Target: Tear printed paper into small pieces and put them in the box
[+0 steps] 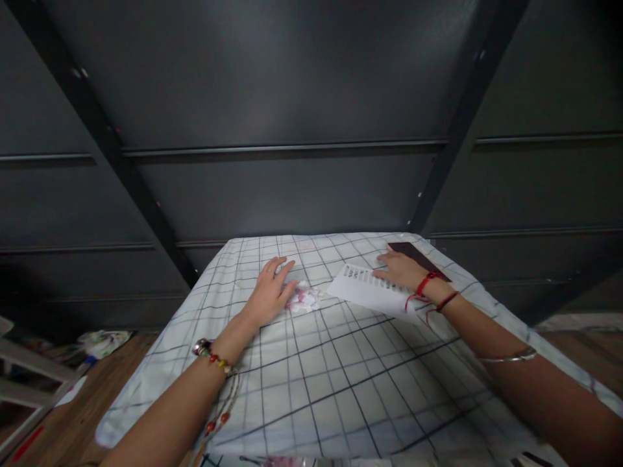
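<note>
My left hand (272, 292) lies on the checked cloth with its fingers spread, holding nothing. Close by its thumb is a small crumpled white and pink piece (304, 299); it looks like paper or thin plastic, but I cannot tell which. My right hand (403, 270) rests, fingers stretched out, over a white sheet (363, 292) with a row of dark marks along its far side. Just beyond that hand lies a flat dark brown thing (413, 253), perhaps a notebook, partly hidden by the hand and wrist.
A white cloth with dark grid lines (311, 370) covers the table. Dark grey panels (287, 194) rise directly behind it. At the left stand pale slats of furniture (34, 360), near a plastic bag (104, 342) on the wooden floor. Partly cut-off items line the bottom edge.
</note>
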Motion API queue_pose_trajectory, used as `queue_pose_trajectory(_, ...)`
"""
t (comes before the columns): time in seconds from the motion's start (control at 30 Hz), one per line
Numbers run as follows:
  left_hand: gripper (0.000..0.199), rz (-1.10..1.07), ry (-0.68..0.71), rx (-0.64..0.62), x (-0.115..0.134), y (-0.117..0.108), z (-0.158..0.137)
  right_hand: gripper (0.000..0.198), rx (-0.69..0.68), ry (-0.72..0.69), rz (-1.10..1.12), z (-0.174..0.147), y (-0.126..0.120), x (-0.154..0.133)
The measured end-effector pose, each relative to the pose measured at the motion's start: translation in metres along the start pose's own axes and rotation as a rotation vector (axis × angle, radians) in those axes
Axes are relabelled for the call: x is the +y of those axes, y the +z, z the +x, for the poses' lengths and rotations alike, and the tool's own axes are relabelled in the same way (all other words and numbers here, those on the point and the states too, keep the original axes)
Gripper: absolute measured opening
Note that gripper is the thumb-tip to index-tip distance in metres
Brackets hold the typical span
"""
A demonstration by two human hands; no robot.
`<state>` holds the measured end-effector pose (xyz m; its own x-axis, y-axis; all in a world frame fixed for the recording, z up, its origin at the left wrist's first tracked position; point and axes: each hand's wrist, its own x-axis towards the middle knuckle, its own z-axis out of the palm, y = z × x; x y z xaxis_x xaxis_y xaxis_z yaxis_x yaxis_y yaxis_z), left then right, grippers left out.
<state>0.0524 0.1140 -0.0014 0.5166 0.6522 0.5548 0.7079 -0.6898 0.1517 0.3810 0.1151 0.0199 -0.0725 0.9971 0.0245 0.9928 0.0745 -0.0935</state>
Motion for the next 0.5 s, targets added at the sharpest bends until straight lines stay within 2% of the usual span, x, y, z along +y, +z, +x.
queue_pose_trajectory(0.1,0.038,-0.007,0.012,0.007,-0.002,0.001,0.0,0.037,-0.183,0.015,0.049,0.009,-0.002,-0.001)
queue_pose_trajectory(0.3,0.038,-0.028,0.011,0.005,-0.002,0.002,-0.001,0.033,-0.478,0.155,0.193,0.028,-0.011,0.0)
queue_pose_trajectory(0.4,0.039,-0.023,-0.007,-0.007,-0.002,0.001,-0.002,0.034,-0.519,0.203,0.304,0.028,-0.014,0.0)
queue_pose_trajectory(0.5,0.04,-0.007,-0.039,-0.025,-0.002,-0.001,-0.002,0.031,-0.477,0.192,0.472,0.019,-0.018,0.002)
